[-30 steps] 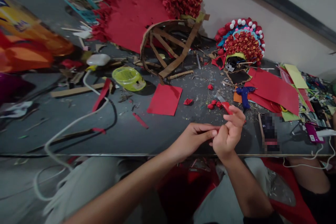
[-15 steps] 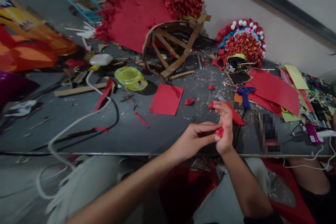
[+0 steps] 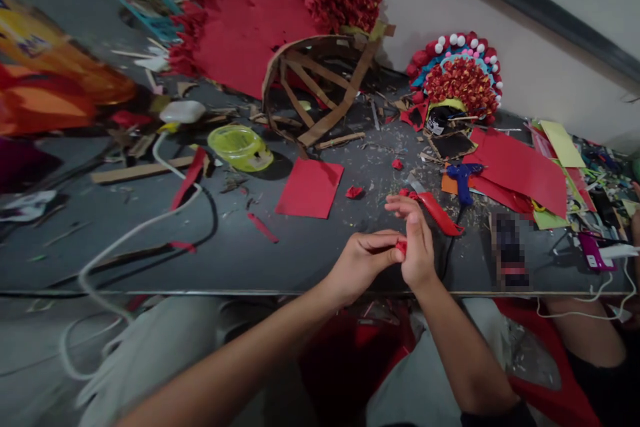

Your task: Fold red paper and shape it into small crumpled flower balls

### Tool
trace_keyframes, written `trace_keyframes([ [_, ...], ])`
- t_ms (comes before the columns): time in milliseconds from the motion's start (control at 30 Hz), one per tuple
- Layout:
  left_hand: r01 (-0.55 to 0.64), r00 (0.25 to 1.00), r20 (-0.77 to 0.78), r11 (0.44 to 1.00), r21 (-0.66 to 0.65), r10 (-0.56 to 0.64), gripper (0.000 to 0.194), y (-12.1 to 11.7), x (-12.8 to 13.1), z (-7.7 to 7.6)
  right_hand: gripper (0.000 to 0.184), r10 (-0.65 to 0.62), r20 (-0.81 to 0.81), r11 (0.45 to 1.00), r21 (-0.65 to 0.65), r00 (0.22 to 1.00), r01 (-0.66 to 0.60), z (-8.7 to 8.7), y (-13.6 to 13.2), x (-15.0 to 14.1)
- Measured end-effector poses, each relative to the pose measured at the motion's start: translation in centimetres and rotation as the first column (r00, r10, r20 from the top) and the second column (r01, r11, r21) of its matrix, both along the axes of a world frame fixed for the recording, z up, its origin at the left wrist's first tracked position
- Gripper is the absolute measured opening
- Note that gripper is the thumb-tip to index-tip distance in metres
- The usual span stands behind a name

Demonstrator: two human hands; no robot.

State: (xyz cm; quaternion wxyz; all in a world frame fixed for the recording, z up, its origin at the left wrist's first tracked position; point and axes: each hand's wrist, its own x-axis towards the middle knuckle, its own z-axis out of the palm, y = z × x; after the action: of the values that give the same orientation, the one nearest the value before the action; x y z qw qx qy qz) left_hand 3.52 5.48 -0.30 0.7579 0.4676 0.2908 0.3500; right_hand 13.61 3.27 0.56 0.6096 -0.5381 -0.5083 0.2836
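My left hand [image 3: 357, 263] pinches a small crumpled piece of red paper [image 3: 401, 247] between thumb and fingers. The piece rests against the palm side of my right hand [image 3: 417, 250], whose fingers are stretched upward. Both hands are over the table's front edge. Beyond them lie similar crumpled red bits [image 3: 355, 193], one near a red-handled cutter knife [image 3: 440, 213]. A flat red paper square [image 3: 310, 188] is on the table, left of the hands.
A blue glue gun [image 3: 465, 181] and red sheets [image 3: 525, 170] lie right. At the back stand a big red ruffled piece [image 3: 245, 33], a cardboard frame [image 3: 345, 107] and a decorated fan shape [image 3: 460, 83]. A yellow-green tub [image 3: 240, 149] and white cable [image 3: 130, 233] are left.
Both hands have shifted slightly left in view, with the red paper piece still pinched in the left. My right fingers tilt more to the left. The whole view has drifted a little.
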Motion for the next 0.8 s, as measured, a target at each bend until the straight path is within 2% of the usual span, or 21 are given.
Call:
trace_keyframes([
  [67,-0.050,0.997,-0.056,0.988,0.148,0.059,0.028,0.3,-0.4,0.5,0.037,-0.061,0.041,0.998,-0.025,0.997,0.062,0.0,-0.1,0.2],
  [133,-0.093,0.987,-0.098,0.950,0.299,0.128,0.025,0.8,-1.0,0.9,0.036,-0.087,0.085,0.989,-0.109,0.993,0.096,0.2,-0.1,0.5],
  [200,-0.152,0.965,-0.132,0.895,0.418,0.226,0.021,1.5,-1.6,1.2,0.037,0.000,0.113,0.973,-0.228,0.994,0.026,0.5,-0.2,0.8],
  [267,-0.208,0.926,-0.162,0.822,0.530,0.340,0.015,2.2,-2.3,1.2,0.042,0.144,0.115,0.941,-0.323,0.983,-0.100,1.1,-0.3,1.1],
  [367,-0.170,0.886,-0.182,0.664,0.728,0.426,0.010,2.9,-2.8,0.7,0.046,0.264,0.142,0.904,-0.382,0.954,-0.193,1.9,-0.5,1.3],
  [433,-0.114,0.880,-0.155,0.517,0.848,0.448,0.013,3.0,-2.9,0.2,0.045,0.286,0.184,0.887,-0.422,0.940,-0.188,2.1,-0.6,1.5],
  [500,-0.071,0.874,-0.122,0.371,0.926,0.470,0.018,2.8,-2.7,-0.3,0.045,0.313,0.211,0.856,-0.485,0.926,-0.179,2.1,-0.6,1.7],
  [567,-0.039,0.867,-0.104,0.274,0.961,0.488,0.021,2.6,-2.5,-0.8,0.047,0.358,0.180,0.815,-0.539,0.916,-0.212,1.7,-0.6,2.1],
  [600,-0.023,0.867,-0.108,0.256,0.966,0.487,0.021,2.5,-2.4,-0.9,0.049,0.378,0.141,0.796,-0.554,0.915,-0.244,1.5,-0.5,2.3],
  [667,-0.014,0.878,-0.120,0.276,0.961,0.463,0.024,2.4,-2.2,-1.0,0.053,0.407,0.028,0.768,-0.552,0.913,-0.325,1.1,-0.3,2.6],
  [733,-0.020,0.897,-0.144,0.362,0.932,0.418,0.026,2.5,-2.3,-0.8,0.055,0.415,-0.089,0.765,-0.506,0.906,-0.399,1.0,-0.2,2.7],
  [800,-0.038,0.931,-0.142,0.476,0.879,0.336,0.023,2.9,-2.5,-0.3,0.053,0.417,-0.167,0.778,-0.443,0.894,-0.446,1.0,-0.2,2.7],
])
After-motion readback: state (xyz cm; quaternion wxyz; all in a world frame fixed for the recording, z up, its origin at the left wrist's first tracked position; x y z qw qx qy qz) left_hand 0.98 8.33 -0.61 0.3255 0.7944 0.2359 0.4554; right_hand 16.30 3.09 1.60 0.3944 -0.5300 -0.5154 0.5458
